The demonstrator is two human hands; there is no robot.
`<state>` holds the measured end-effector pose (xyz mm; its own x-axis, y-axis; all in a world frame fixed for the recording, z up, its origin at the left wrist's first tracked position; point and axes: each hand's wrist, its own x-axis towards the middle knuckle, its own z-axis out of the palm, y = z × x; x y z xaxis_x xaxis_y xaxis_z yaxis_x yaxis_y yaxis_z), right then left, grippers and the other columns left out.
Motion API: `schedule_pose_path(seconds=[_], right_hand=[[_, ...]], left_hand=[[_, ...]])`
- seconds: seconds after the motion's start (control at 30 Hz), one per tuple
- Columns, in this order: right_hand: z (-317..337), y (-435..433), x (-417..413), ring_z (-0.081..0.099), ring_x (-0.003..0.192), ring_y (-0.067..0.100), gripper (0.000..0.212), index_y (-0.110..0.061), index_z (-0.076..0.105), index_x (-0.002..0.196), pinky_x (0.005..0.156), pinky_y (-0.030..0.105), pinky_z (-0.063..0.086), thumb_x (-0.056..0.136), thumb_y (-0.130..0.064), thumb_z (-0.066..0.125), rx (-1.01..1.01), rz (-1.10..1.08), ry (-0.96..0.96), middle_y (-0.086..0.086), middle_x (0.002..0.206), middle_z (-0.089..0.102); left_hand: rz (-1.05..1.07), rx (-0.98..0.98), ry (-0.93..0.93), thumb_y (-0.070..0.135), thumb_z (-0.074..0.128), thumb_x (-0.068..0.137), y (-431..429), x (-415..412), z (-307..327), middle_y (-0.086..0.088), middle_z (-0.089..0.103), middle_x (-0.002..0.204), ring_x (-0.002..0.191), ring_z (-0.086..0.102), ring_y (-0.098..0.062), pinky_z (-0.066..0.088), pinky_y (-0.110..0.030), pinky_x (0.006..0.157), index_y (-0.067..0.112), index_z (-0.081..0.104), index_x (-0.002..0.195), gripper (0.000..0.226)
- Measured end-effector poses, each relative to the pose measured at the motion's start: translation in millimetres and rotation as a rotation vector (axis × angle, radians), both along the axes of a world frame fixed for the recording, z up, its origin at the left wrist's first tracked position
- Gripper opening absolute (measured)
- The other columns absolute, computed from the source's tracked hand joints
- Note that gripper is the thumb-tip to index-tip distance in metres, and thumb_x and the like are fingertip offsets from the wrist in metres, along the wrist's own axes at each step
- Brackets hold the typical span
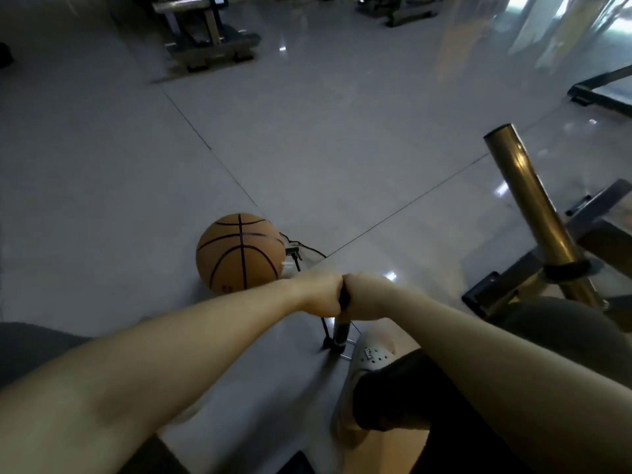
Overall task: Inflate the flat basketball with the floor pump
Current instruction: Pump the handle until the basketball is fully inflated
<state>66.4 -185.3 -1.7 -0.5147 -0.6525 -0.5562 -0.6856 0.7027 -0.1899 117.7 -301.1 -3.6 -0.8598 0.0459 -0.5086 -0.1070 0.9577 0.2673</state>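
An orange basketball with black seams rests on the grey tiled floor, left of centre, and looks round. A thin black hose runs from its right side down toward the floor pump, whose dark barrel stands upright below my fists. My left hand and my right hand are side by side, knuckles touching, both closed on the pump handle, which is mostly hidden between them. A foot in a light clog sits by the pump's wire base.
A brass-coloured metal tube on a dark frame leans at the right, close to my right arm. Gym equipment stands far back on the left. A black frame lies at the far right.
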Motion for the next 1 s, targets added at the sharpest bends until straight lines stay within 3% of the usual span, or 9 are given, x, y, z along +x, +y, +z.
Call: schedule_pose_path(seconds=[0.17, 0.3, 0.47, 0.57, 0.63, 0.77, 0.9, 1.0], right_hand=[[78.7, -12.8, -20.4, 0.062, 0.062, 0.019, 0.033, -0.018, 0.074, 0.095, 0.062, 0.035, 0.06, 0.069, -0.036, 0.083, -0.122, -0.011, -0.062, 0.0, 0.078, 0.067], [138.6, -22.9, -42.4, 0.056, 0.052, 0.02, 0.039, -0.016, 0.075, 0.095, 0.044, 0.026, 0.048, 0.064, -0.037, 0.084, -0.207, -0.019, -0.036, 0.014, 0.086, 0.071], [72.0, -26.2, -31.0, 0.065, 0.07, 0.017, 0.031, -0.025, 0.072, 0.082, 0.063, 0.032, 0.057, 0.058, -0.042, 0.08, -0.151, -0.074, 0.064, -0.004, 0.075, 0.069], [25.1, -25.5, -30.2, 0.062, 0.063, 0.018, 0.023, -0.021, 0.062, 0.072, 0.053, 0.027, 0.049, 0.061, -0.037, 0.075, -0.12, -0.118, 0.09, -0.003, 0.068, 0.062], [5.6, -24.7, -28.9, 0.061, 0.064, 0.017, 0.023, -0.021, 0.062, 0.076, 0.055, 0.026, 0.049, 0.065, -0.036, 0.074, -0.092, -0.086, 0.081, -0.004, 0.069, 0.061], [-25.0, -13.5, -17.0, 0.064, 0.077, 0.017, 0.022, -0.022, 0.065, 0.093, 0.077, 0.035, 0.058, 0.078, -0.038, 0.068, -0.018, 0.011, 0.059, -0.002, 0.083, 0.064], [-18.3, -1.5, -0.1, 0.064, 0.089, 0.02, 0.028, -0.021, 0.063, 0.105, 0.081, 0.033, 0.055, 0.083, -0.039, 0.064, 0.014, 0.031, 0.052, -0.001, 0.093, 0.062], [-7.3, 5.7, 15.5, 0.065, 0.089, 0.022, 0.036, -0.021, 0.064, 0.107, 0.078, 0.032, 0.053, 0.077, -0.038, 0.073, 0.06, 0.01, -0.027, 0.001, 0.099, 0.067]], left_hand=[[0.049, 0.083, 0.023, 0.007, 0.072, 0.079, -16.1, -14.7, 80.3, -0.001, 0.063, 0.071, 0.061, 0.06, -0.016, 0.043, -0.025, 0.048, 0.017, 0.066, 0.078, 0.011], [0.058, 0.133, 0.094, 0.005, 0.074, 0.079, -29.1, -33.7, 141.1, 0.003, 0.064, 0.076, 0.066, 0.06, -0.01, 0.041, -0.021, 0.052, 0.019, 0.066, 0.08, 0.017], [0.063, 0.126, 0.02, 0.007, 0.073, 0.074, -31.6, -37.1, 74.3, -0.002, 0.063, 0.068, 0.06, 0.059, -0.017, 0.044, -0.026, 0.049, 0.011, 0.07, 0.077, 0.006], [0.059, 0.087, 0.057, 0.018, 0.072, 0.074, -32.1, -34.7, 21.4, -0.004, 0.064, 0.066, 0.055, 0.055, -0.018, 0.041, -0.029, 0.049, 0.014, 0.065, 0.074, 0.008], [0.065, 0.067, 0.059, 0.021, 0.07, 0.075, -30.2, -30.7, -4.6, -0.006, 0.066, 0.073, 0.059, 0.056, -0.019, 0.041, -0.03, 0.05, 0.014, 0.065, 0.08, 0.01], [0.053, 0.029, 0.06, 0.021, 0.058, 0.085, -16.0, -13.0, -37.5, 0.002, 0.058, 0.071, 0.059, 0.053, -0.016, 0.036, -0.028, 0.049, 0.023, 0.052, 0.075, 0.012], [0.019, -0.039, 0.065, 0.021, 0.057, 0.085, 1.5, 5.4, -21.8, 0.0, 0.059, 0.078, 0.063, 0.053, -0.019, 0.037, -0.029, 0.051, 0.021, 0.055, 0.084, 0.003], [-0.011, -0.068, 0.013, 0.015, 0.055, 0.086, 10.0, 22.8, -3.1, -0.001, 0.057, 0.075, 0.067, 0.057, -0.023, 0.041, -0.029, 0.054, 0.018, 0.058, 0.082, 0.005]])
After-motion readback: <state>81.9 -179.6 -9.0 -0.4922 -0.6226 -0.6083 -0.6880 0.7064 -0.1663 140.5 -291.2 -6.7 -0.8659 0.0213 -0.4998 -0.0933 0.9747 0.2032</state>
